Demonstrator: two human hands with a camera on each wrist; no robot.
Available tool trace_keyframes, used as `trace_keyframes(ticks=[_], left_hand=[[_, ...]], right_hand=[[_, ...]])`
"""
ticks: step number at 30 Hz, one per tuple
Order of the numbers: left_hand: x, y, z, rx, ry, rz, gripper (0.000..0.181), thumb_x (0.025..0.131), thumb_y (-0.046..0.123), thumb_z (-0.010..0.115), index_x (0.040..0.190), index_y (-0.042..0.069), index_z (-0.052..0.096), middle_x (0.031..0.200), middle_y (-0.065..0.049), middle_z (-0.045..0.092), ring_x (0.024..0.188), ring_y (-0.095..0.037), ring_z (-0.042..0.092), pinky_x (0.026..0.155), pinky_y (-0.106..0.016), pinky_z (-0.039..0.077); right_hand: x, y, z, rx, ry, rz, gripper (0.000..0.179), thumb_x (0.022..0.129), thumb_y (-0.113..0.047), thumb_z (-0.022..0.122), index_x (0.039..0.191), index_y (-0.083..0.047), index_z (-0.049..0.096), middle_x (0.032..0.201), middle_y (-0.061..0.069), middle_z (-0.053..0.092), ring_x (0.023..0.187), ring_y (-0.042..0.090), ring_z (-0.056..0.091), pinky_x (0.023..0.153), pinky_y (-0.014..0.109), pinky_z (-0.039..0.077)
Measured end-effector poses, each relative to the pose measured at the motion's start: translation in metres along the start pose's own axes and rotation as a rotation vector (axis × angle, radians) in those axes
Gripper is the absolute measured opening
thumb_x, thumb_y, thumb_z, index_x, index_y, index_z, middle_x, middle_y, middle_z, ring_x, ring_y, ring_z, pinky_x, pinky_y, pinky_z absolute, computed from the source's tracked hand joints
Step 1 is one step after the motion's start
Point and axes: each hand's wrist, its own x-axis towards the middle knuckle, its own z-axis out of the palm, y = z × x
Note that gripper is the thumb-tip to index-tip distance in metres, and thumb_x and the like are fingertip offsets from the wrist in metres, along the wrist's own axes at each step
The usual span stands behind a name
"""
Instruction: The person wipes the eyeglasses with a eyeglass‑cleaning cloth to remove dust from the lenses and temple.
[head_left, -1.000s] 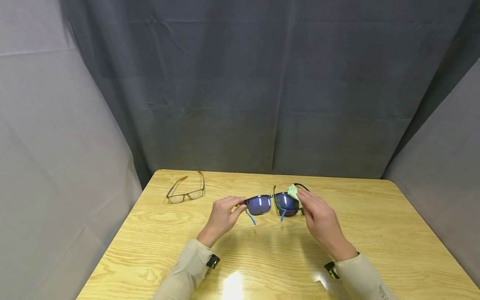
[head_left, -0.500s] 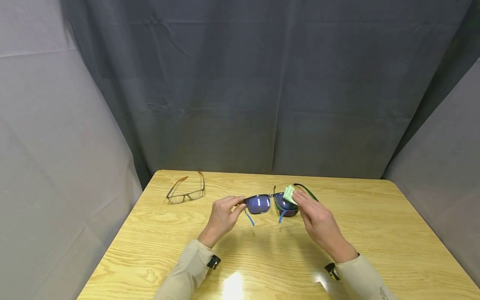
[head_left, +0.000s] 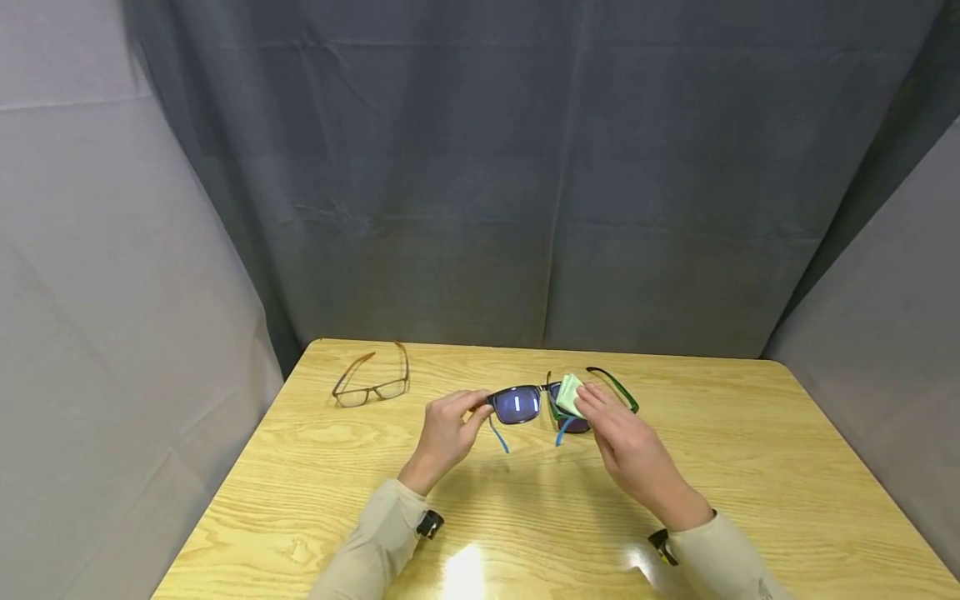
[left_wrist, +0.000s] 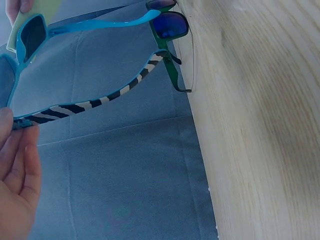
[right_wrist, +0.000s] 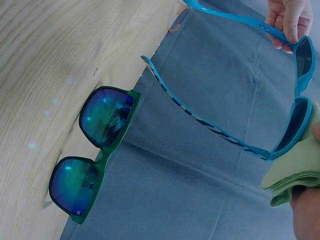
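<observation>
You've got your left hand (head_left: pixel 444 429) pinching blue sunglasses (head_left: pixel 517 405), right hand (head_left: pixel 632 442) gripping a cloth (head_left: pixel 567 395), eyeglasses (head_left: pixel 369 390) chilling near the tabletop's far-left corner (head_left: pixel 324 348).

The left hand (left_wrist: pixel 19 187) pinches the blue sunglasses (left_wrist: pixel 95 103) (one arm striped black and white) near a hinge. Behind their farther lens, the right hand (left_wrist: pixel 24 5) grips a pale cloth (left_wrist: pixel 46 8); past their tips are green sunglasses (left_wrist: pixel 170 26).

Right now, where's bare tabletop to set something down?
Widest: the table right of the right hand, out to the right edge. Also front left, between the left sleeve and the left edge, nearer than the clear-lens glasses. Crowded: the middle, where the left hand holds blue sunglasses, the right a pale green cloth, with green sunglasses behind.
</observation>
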Motion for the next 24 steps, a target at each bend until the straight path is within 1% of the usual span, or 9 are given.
trace_keyframes(ticks=[4,8,11,16,21,24], left_hand=[[-0.0001,0.001,0.0001,-0.009,0.009,-0.005,0.014,0.08,0.005,0.074,0.093,0.002,0.072,0.081,-0.005,0.07,0.07,-0.012,0.065,0.063,-0.022,0.052],[-0.0011,0.0006,0.0014,-0.004,0.018,-0.001,0.014,0.079,0.005,0.075,0.092,0.002,0.072,0.081,-0.005,0.07,0.069,-0.012,0.065,0.062,-0.022,0.053],[-0.001,0.0007,0.0022,-0.005,0.019,-0.001,0.014,0.079,0.005,0.075,0.092,0.002,0.072,0.081,-0.005,0.07,0.068,-0.012,0.065,0.062,-0.022,0.052],[0.0006,0.0027,0.0036,-0.01,0.001,0.001,0.012,0.08,0.006,0.074,0.092,0.003,0.072,0.081,-0.004,0.07,0.069,-0.011,0.064,0.063,-0.021,0.052],[0.0011,0.0051,0.0056,-0.003,-0.021,0.006,0.011,0.083,0.008,0.072,0.092,0.004,0.072,0.082,-0.003,0.07,0.071,-0.01,0.064,0.064,-0.021,0.052],[0.0012,0.006,0.0062,0.001,-0.022,0.003,0.011,0.083,0.009,0.072,0.093,0.004,0.072,0.082,-0.004,0.07,0.071,-0.01,0.064,0.064,-0.021,0.052]], right_hand=[[0.0002,-0.0016,0.004,-0.012,0.015,-0.026,0.044,0.105,-0.02,0.028,0.122,0.007,0.059,0.129,0.022,0.055,0.12,0.036,0.05,0.101,0.043,0.039],[0.0014,-0.0039,0.0068,-0.005,0.022,-0.045,0.044,0.105,-0.018,0.028,0.122,0.008,0.058,0.128,0.023,0.054,0.119,0.038,0.05,0.102,0.041,0.037],[0.0022,-0.0056,0.0071,0.001,0.015,-0.039,0.044,0.105,-0.019,0.027,0.123,0.009,0.057,0.129,0.023,0.053,0.12,0.038,0.049,0.103,0.04,0.036],[0.0045,-0.0079,0.0074,0.008,0.025,-0.045,0.044,0.105,-0.018,0.027,0.121,0.01,0.058,0.128,0.024,0.054,0.118,0.039,0.051,0.1,0.044,0.039],[0.0063,-0.009,0.0095,0.029,0.028,-0.041,0.043,0.105,-0.018,0.029,0.121,0.01,0.058,0.127,0.024,0.055,0.118,0.039,0.051,0.104,0.038,0.035],[0.0068,-0.0099,0.0094,0.037,0.014,-0.02,0.044,0.105,-0.02,0.028,0.123,0.009,0.057,0.128,0.023,0.054,0.12,0.038,0.05,0.107,0.034,0.032]])
